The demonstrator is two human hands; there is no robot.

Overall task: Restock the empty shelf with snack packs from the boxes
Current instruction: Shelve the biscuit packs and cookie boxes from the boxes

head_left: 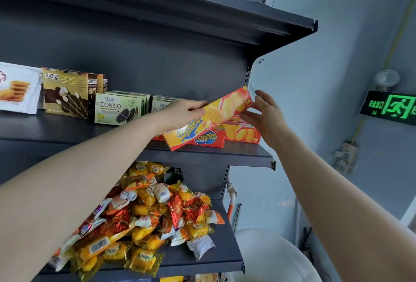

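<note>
An orange cheese cracker box (216, 113) is held tilted above the right end of the dark middle shelf (236, 153). My left hand (180, 112) grips its upper long edge. My right hand (264, 113) is at the box's far end with straight fingers touching its side and underside. Under it lie two more orange cracker boxes (243, 134) flat on the shelf, partly hidden by the tilted one.
Left on the same shelf stand green cookie boxes (117, 108), gold wafer-roll boxes (67, 92) and a white biscuit bag (18, 88). The shelf below (202, 261) holds a heap of small wrapped snacks (146, 216). A wall with a green exit sign (391, 107) is right.
</note>
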